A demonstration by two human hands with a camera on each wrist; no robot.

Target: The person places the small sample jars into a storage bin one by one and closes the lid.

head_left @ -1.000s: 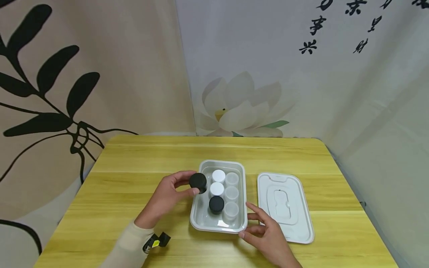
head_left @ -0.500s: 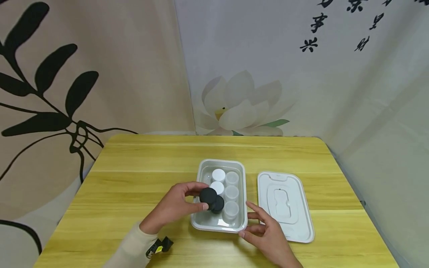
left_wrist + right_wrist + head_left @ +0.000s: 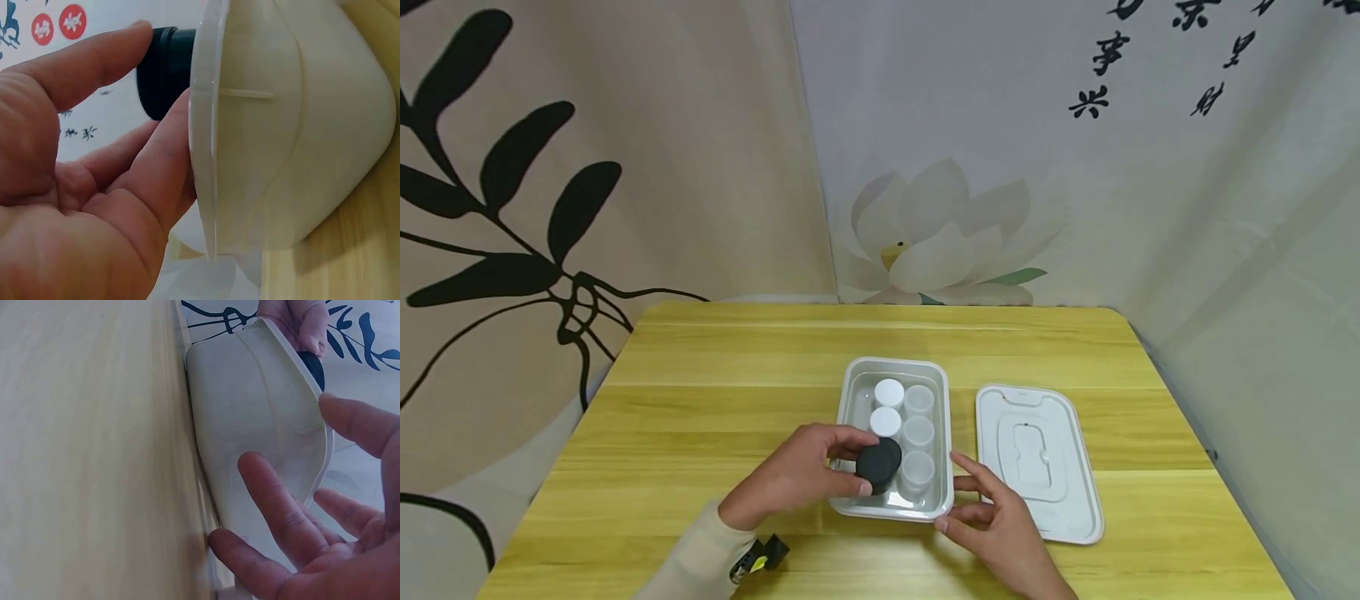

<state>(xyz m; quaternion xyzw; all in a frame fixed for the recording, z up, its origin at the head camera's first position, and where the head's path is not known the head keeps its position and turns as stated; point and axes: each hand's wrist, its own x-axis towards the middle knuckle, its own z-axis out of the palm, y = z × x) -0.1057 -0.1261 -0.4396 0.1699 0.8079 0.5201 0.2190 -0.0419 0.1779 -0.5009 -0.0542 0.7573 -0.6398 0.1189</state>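
My left hand pinches a black round-capped jar between thumb and fingers, over the left near part of a white plastic box. In the left wrist view the black jar stands partly above the box rim. Close behind it in the head view, a second black jar is mostly hidden. Two white-capped jars stand farther back, beside three translucent jars. My right hand rests against the box's right near side, its fingers spread in the right wrist view.
The box's white lid lies flat on the wooden table, right of the box and partly behind my right hand. Printed cloth hangs behind the table.
The left hand has carried the black jar from the box's left rim to the right and nearer, in front of the other black jar. My right hand has stayed at the box.
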